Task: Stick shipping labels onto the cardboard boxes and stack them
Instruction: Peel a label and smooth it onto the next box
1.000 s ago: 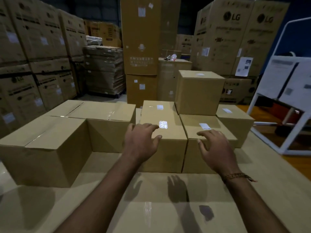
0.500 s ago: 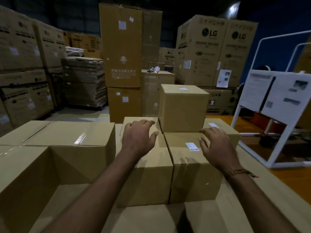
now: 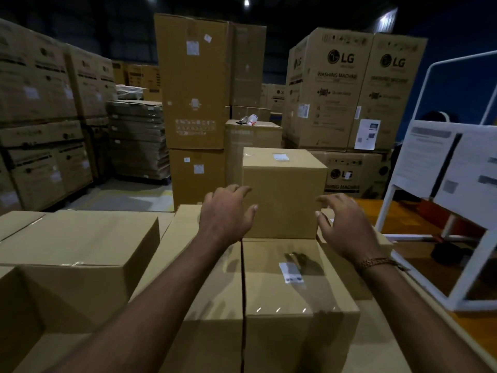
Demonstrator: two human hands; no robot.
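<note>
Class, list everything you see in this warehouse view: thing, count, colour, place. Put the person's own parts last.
Stacked box: one, brown, white label on top, centre, on lower boxes.
Labelled box: one, brown, near centre, below the hands.
Plain boxes: several, brown, left foreground.
LG cartons: many, brown, stacked behind at right and left.
Tall cartons: two, brown, stacked, centre back.
Frame: one, white, right, holding papers.
Bracelet: one, golden, right wrist.
Left hand: open, at the stacked box's left edge.
Right hand: open, at its right side.
</note>
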